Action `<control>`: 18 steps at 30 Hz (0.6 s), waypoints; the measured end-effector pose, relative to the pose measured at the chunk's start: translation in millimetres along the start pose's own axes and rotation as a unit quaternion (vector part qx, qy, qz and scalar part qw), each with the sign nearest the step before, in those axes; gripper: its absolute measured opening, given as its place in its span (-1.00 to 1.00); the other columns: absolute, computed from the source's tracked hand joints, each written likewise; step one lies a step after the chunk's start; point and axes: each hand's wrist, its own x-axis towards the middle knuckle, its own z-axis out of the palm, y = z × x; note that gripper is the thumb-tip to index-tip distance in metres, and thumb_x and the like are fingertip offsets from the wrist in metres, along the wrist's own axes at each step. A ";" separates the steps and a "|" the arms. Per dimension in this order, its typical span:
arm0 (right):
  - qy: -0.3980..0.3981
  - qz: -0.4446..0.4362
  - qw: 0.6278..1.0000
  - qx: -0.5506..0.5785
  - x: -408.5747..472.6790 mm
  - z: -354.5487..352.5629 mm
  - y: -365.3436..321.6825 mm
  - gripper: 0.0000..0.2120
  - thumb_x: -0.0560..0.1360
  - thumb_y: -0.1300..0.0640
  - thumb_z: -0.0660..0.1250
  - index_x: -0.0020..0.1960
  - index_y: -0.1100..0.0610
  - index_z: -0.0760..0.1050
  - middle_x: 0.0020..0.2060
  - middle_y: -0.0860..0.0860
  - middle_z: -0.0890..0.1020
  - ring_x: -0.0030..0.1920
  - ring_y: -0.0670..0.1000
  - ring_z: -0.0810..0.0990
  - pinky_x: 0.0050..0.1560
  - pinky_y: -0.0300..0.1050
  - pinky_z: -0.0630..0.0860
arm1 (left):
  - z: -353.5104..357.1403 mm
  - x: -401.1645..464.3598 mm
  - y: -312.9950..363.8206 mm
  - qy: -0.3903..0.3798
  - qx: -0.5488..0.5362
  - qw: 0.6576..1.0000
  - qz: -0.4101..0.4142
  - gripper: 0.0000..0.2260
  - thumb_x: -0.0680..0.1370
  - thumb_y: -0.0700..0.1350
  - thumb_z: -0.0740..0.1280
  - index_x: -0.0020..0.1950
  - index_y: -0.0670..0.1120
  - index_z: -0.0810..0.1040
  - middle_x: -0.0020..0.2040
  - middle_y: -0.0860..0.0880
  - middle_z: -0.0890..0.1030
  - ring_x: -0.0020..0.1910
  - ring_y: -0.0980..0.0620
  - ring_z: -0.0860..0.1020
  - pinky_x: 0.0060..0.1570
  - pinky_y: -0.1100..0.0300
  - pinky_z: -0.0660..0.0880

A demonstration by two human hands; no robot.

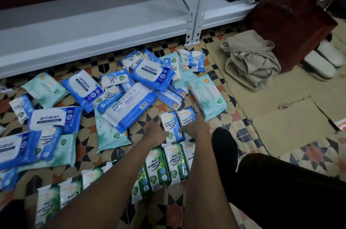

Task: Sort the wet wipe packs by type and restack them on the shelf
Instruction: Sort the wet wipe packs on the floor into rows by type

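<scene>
Blue packs [177,123] between both hands, bare floor [142,125] leftward

Patterned tile floor [241,116]; flattened cardboard [280,116] at right; white metal shelf unit [93,28] along wall; dim lighting.

Shelf board [93,28] open; packs [119,93] crowd floor [149,210].

Wipe packs [131,105] lie scattered on the floor [243,125] before the shelf [89,28].
</scene>
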 end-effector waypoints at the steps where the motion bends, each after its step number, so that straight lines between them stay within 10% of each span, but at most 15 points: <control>1: 0.000 -0.003 1.000 0.000 0.5 0.5 0.0 0.00 0.37 0.16 0.61 0.62 0.09 0.09 0.45 0.18 0.43 0.39 0.23 0.45 0.29 0.17 0.50 | -2.0 -0.2 -2.0 0.002 -0.008 1.000 0.000 -0.71 0.56 -0.15 0.43 0.27 -0.05 0.50 0.11 -0.12 0.68 0.01 -0.07 0.63 -0.01 0.10 0.56; 7: 0.027 -0.021 0.999 -0.019 -0.6 1.0 -3.6 -0.05 0.36 0.18 0.61 0.60 0.09 0.16 0.43 0.16 0.47 0.36 0.22 0.49 0.30 0.18 0.51 | -32.7 -18.1 -16.1 0.061 -0.075 0.995 -0.023 -0.56 0.57 -0.04 0.41 0.44 -0.01 0.44 0.32 -0.07 0.56 0.20 -0.08 0.56 0.22 -0.03 0.52; 14: 0.072 -0.035 0.996 -0.028 30.2 15.0 9.5 0.00 0.23 -0.13 0.61 0.54 -0.01 0.20 0.29 0.18 0.56 0.14 0.21 0.64 0.13 0.25 0.60 | -87.8 -26.9 -29.2 0.129 -0.031 0.991 0.025 -0.65 0.60 -0.14 0.36 0.40 -0.06 0.48 0.17 -0.09 0.63 -0.02 -0.02 0.59 -0.10 0.17 0.49; 18: 0.199 -0.120 0.971 -0.050 -0.8 13.7 -26.1 -0.34 0.39 -0.07 0.54 0.41 0.14 0.46 0.16 0.18 0.62 0.18 0.22 0.58 0.21 0.15 0.53 | -114.6 -23.6 -36.6 0.175 0.038 0.982 0.054 -0.71 0.59 -0.15 0.36 0.32 -0.07 0.52 0.17 -0.13 0.58 -0.09 0.00 0.55 -0.16 0.19 0.45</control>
